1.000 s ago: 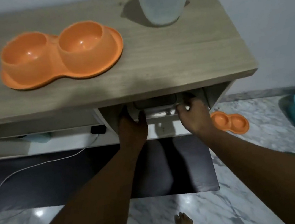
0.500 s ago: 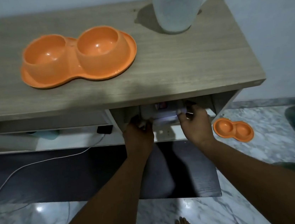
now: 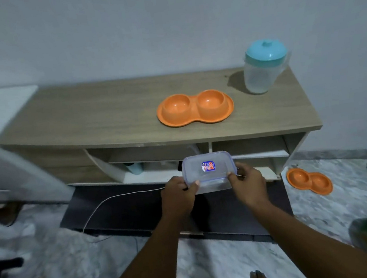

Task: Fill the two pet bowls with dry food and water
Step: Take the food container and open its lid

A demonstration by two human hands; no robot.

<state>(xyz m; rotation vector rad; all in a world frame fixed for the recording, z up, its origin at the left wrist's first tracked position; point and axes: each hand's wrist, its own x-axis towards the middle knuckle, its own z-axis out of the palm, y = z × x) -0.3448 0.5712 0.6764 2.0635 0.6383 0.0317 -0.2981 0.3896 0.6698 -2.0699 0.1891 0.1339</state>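
My left hand (image 3: 180,193) and right hand (image 3: 247,184) gripped the lidded clear container (image 3: 208,170) below the worktop (image 3: 105,111) front edge, twin orange pet bowl (image 3: 195,108) empty right of centre; food step, lid likely needed unclipping next.

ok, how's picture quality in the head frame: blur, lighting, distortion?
Head view: dim, flat light; the jug throws a soft shadow leftward on the cabinet top. Head view: the picture's left edge is smeared by motion blur, while the clear container and double bowl read fairly sharp. Head view: the wide lens bows the cabinet's front edge.
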